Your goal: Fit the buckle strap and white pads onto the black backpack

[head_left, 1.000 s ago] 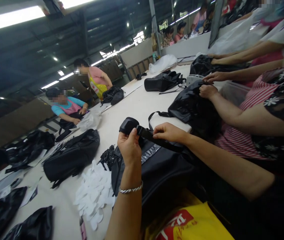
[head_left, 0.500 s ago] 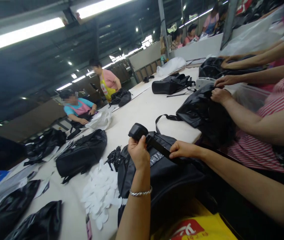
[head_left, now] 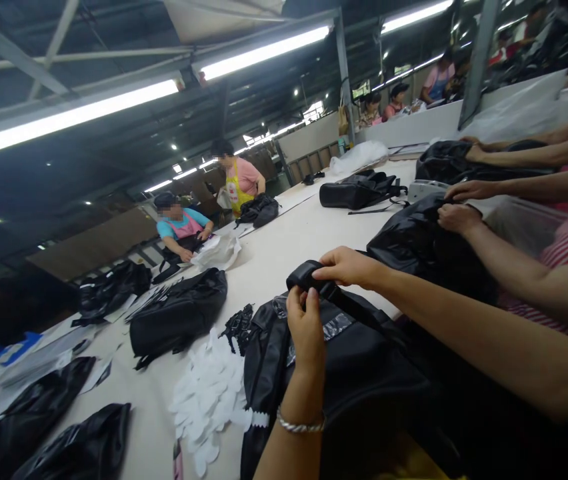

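Over on the left there's a black backpack (head_left: 179, 319) lying flat on the pale surface (head_left: 274, 250), then a heap of white cutouts (head_left: 209, 393). Next, the left hand (head_left: 307, 327) pinches the black strap (head_left: 314, 280) above the black bag (head_left: 334, 360), and the right hand (head_left: 347, 265) grips its rolled end.

A flat black cloth strap (head_left: 309, 277) is bent over on top of a big black cloth bag (head_left: 344, 373) lying on the table.
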Demonstrator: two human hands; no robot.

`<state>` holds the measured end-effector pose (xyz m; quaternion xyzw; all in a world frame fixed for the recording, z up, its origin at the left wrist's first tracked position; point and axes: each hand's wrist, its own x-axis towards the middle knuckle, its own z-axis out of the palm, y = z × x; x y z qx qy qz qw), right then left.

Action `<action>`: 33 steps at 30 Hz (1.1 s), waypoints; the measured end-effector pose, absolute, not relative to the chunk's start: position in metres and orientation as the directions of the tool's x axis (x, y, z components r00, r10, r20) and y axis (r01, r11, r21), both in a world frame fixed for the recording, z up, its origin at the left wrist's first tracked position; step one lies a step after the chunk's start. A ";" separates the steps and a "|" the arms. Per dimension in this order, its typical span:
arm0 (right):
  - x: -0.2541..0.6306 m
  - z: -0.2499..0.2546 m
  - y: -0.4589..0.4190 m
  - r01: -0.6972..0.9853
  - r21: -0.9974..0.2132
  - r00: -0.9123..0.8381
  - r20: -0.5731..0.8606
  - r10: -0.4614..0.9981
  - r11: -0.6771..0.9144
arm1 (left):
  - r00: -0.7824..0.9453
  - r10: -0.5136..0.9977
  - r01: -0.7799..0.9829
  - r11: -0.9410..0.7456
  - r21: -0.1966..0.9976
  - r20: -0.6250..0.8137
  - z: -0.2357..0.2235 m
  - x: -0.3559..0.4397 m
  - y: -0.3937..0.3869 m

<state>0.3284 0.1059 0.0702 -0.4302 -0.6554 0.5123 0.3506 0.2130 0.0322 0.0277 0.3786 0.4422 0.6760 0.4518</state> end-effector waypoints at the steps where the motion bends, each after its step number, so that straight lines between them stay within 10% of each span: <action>1: 0.328 0.069 0.108 0.212 -0.972 -0.364 0.015 0.931 0.098 | -0.324 0.940 -0.247 -0.197 0.949 0.111 0.028 0.215 0.024; 7: 0.329 0.078 0.102 0.269 -0.961 -0.343 -0.036 0.939 0.061 | 0.378 0.923 -0.665 0.330 0.669 -0.080 0.018 0.246 -0.005; 20: 0.417 -0.010 -0.012 0.292 -0.906 -0.090 -0.344 0.935 -0.305 | 0.412 0.857 -0.901 0.434 0.004 -0.310 -0.067 0.260 -0.003; 27: 0.441 -0.073 -0.055 0.226 -0.863 -0.086 -0.481 0.873 -0.453 | 0.432 0.796 -0.877 0.480 0.008 -0.424 -0.085 0.274 -0.014; 33: 0.437 -0.087 -0.052 0.256 -0.836 -0.195 -0.536 0.821 -0.486 | 0.246 0.823 -0.803 0.469 0.368 -0.513 -0.095 0.280 -0.016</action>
